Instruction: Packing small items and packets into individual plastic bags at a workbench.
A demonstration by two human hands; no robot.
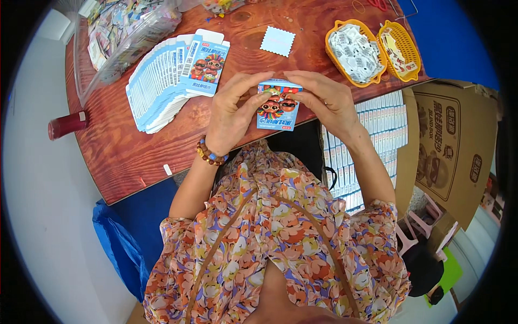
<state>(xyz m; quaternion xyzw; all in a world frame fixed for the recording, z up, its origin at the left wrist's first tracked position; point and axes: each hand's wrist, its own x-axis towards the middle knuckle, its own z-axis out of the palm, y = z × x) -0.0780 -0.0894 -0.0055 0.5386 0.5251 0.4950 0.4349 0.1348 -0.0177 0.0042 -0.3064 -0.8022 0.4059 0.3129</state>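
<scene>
Between my two hands, at the table's front edge, is a small light-blue box [279, 114] with colourful cartoon figures on its front. My left hand [236, 105] grips its left side, thumb on the front face and fingers curled over the far end. From the other side my right hand [327, 102] holds the same box, its thumb also on the front and its fingers at the far end. To the left lies a fanned stack of flat blue-and-white box blanks [162, 81], the top one [208, 65] showing the same cartoon print. A white card with a scalloped edge [277, 41] lies beyond my hands.
Yellow baskets hold small white packets [353, 51] and flat cut-out pieces [393, 51] at the right. A large clear bag of colourful pieces [124, 32] fills the back left. Below the table's right edge, an open carton [458, 140] contains rows of finished boxes [364, 146].
</scene>
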